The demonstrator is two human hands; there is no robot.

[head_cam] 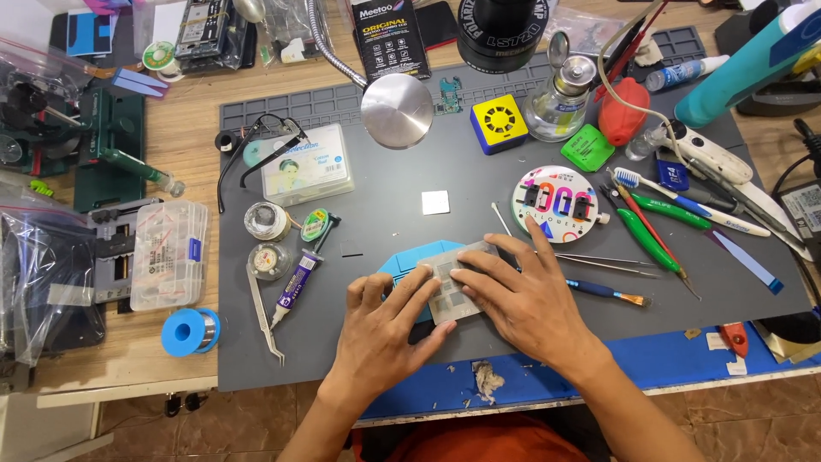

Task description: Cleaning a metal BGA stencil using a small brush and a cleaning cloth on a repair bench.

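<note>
A thin grey metal stencil plate (451, 301) lies on a blue plastic base (409, 259) near the front of the grey work mat (385, 171). My left hand (385, 329) presses its fingers flat on the plate's left side. The fingertips of my right hand (522, 299) rest on the plate's top and right part. Both hands hold the plate down against the base; neither lifts it.
Tweezers (265, 316) and a purple syringe (297, 282) lie left of the hands. A round colourful disc (556, 204), a small brush (611, 293), more tweezers (603, 263), green tools and a toothbrush sit to the right. A white square (435, 202) lies behind; a lamp head (397, 111) hangs above.
</note>
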